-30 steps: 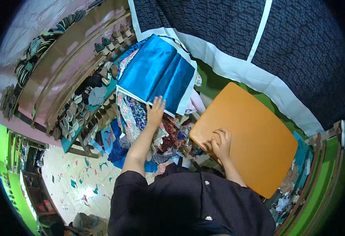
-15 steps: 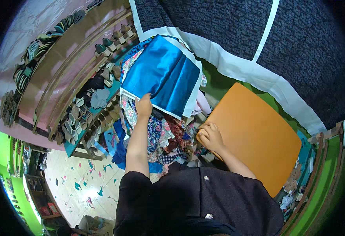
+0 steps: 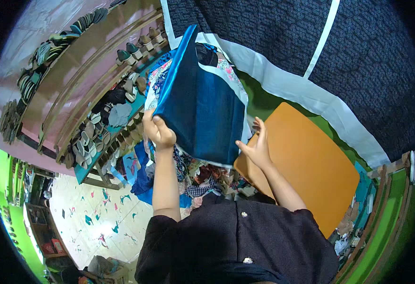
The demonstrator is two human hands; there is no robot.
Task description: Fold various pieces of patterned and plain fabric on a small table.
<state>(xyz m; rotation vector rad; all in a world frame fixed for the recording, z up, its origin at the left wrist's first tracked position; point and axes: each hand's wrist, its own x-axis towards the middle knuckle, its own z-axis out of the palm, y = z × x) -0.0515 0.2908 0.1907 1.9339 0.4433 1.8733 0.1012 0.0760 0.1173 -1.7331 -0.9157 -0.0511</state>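
The left hand [image 3: 158,130] is closed on the lower left corner of a folded blue cloth [image 3: 202,102], thumb across the near face and the other fingers curled behind it, so the shiny cloth stands lifted and tilted above the fingers. The right hand [image 3: 256,146] is open, fingers spread and pointing up, with the palm just beside the cloth's lower right corner; whether the fingertips touch the cloth or its white edge cannot be told. Just right of the right-hand fingers lies an orange board [image 3: 306,165]. Below both hands, between the wrists, sits a heap of patterned fabric scraps [image 3: 207,177]. Beyond the cloth, above the fingers, a dark patterned sheet with white bands [image 3: 311,52] spreads out. Left of the left-hand fingers, wooden shelves of shoes [image 3: 103,113] run along.
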